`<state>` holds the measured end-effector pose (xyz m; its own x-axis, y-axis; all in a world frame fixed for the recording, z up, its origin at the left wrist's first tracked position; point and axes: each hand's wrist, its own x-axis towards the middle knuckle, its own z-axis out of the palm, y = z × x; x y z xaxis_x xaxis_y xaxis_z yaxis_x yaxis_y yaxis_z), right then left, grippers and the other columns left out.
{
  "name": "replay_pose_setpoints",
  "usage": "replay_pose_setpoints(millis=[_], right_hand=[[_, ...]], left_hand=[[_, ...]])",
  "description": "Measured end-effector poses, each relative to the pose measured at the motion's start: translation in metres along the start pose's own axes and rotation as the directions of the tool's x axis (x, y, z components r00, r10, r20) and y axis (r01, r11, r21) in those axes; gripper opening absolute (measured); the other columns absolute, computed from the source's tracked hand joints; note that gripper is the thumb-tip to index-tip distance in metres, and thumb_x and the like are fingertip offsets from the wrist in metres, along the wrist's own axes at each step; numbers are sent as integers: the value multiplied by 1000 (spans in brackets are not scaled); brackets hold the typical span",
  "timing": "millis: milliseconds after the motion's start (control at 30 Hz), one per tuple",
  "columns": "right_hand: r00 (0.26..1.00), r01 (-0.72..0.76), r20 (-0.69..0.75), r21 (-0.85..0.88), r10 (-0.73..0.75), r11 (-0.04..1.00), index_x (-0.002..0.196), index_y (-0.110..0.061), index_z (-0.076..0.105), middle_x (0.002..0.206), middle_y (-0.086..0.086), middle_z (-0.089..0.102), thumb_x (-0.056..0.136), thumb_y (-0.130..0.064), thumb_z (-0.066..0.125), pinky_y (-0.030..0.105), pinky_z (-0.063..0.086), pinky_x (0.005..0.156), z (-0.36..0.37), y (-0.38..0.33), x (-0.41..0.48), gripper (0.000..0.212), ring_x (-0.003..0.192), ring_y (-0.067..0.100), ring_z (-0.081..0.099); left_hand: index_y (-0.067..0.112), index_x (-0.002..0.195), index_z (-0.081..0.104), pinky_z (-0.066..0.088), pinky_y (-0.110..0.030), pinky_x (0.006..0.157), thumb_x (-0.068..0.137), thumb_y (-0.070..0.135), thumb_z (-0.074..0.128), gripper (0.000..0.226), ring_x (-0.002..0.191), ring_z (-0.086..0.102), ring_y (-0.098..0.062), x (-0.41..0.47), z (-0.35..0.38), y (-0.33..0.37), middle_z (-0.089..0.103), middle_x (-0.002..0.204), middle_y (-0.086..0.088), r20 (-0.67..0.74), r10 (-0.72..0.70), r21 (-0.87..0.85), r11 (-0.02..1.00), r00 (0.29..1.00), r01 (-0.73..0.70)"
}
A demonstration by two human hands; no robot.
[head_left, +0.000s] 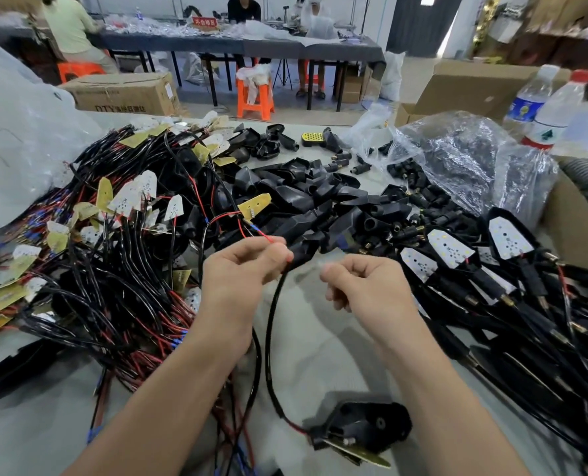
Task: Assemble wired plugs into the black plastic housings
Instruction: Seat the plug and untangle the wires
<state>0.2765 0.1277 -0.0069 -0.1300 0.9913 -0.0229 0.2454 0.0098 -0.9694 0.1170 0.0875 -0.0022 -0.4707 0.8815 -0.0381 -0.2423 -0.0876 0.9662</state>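
Head view: left hand (241,269) pinches cable (268,338) trailing nearward to housing (364,427).

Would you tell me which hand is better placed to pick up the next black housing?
Right hand: it seems empty and sits near the housings, while the left hand pinches the red wire.

left hand (241,273) and right hand (364,286) bare. left forearm (169,389) and right forearm (440,383) bare to the lower frame edge. right thumb tip blurred.
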Motion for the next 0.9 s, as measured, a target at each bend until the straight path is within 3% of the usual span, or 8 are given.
replay_pose_setpoints(millis=[67,167,333,467,633,767,900], right_hand=[[997,46,-58,-99,-52,994,80,-25,77,75,-5,75,87,-14,67,37,52,73,-4,4,4,17,68,13,66],[946,150,-196,-440,-257,886,110,-27,73,104,-6,74,92,-5,55,23,41,87,-8,7,18,34,102,16,62],[964,105,-70,-785,-255,610,126,-16,61,122,8,63,96,-14,55,36,35,98,4,16,50,30,117,30,48],[955,130,-51,-814,-294,566,121,-23,64,117,6,53,95,-16,58,41,40,93,11,23,53,27,110,31,50],[968,78,-83,-798,-237,598,112,-17,52,123,7,46,96,-9,56,39,39,89,11,23,54,18,111,31,48],[970,123,-20,-821,-244,558,116,-23,45,116,4,53,94,-9,57,38,37,84,6,21,55,29,107,30,49],[974,138,23,-849,-225,511,122,-23,52,115,5,55,93,-16,56,39,38,83,6,22,54,30,110,30,50]], left_hand=[[21,73,83,57,-19,65,96,11,68,29,66,64,-12,4,-5,3,73,73,-4,6,-63,-92,994,998,64],[21,74,84,56,-16,66,99,14,65,32,65,63,-8,7,-9,2,70,69,-2,21,-46,24,999,999,45],[26,86,85,55,-20,69,88,3,77,24,64,63,-9,7,-8,-6,69,64,2,34,32,198,979,999,-38],[37,80,84,56,-21,67,81,9,83,28,65,70,-6,5,-7,-9,77,70,3,165,49,397,911,985,-112],[44,72,80,43,-9,51,80,18,82,27,53,59,4,4,-8,-13,72,63,15,154,91,570,806,984,-163],[47,65,74,43,-2,66,79,17,84,35,76,66,10,4,-10,-15,71,78,32,213,192,690,664,958,-286],[42,78,79,41,-2,74,84,16,81,27,85,64,10,0,-9,-19,69,89,35,258,258,700,614,931,-364]])
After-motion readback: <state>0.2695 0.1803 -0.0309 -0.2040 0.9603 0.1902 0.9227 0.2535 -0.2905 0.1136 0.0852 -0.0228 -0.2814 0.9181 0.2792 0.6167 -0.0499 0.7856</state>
